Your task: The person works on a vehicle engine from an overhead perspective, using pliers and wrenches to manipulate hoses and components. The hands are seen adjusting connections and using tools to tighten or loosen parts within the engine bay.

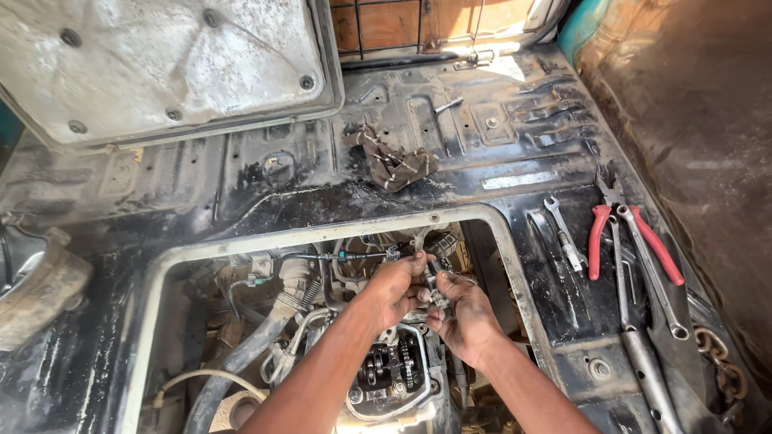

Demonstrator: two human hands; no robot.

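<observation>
Head view, hands hiding small metal part, grip unclear

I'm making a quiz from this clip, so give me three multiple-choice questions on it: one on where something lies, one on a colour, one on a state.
1. Where does the rag lie?
A. on the black floor panel beyond the opening
B. inside the engine bay
C. over the pliers

2. What colour are the pliers' handles?
A. blue
B. red
C. yellow

3. How are the two hands placed?
A. both resting on the floor panel
B. one holding a wrench
C. both down in the opening, close together on a small metal part

Answers:
1 A, the rag sits on the floor panel above the opening's far edge.
2 B, red grips show at right beside the wrenches.
3 C, the left hand and right hand meet over the engine.
</observation>
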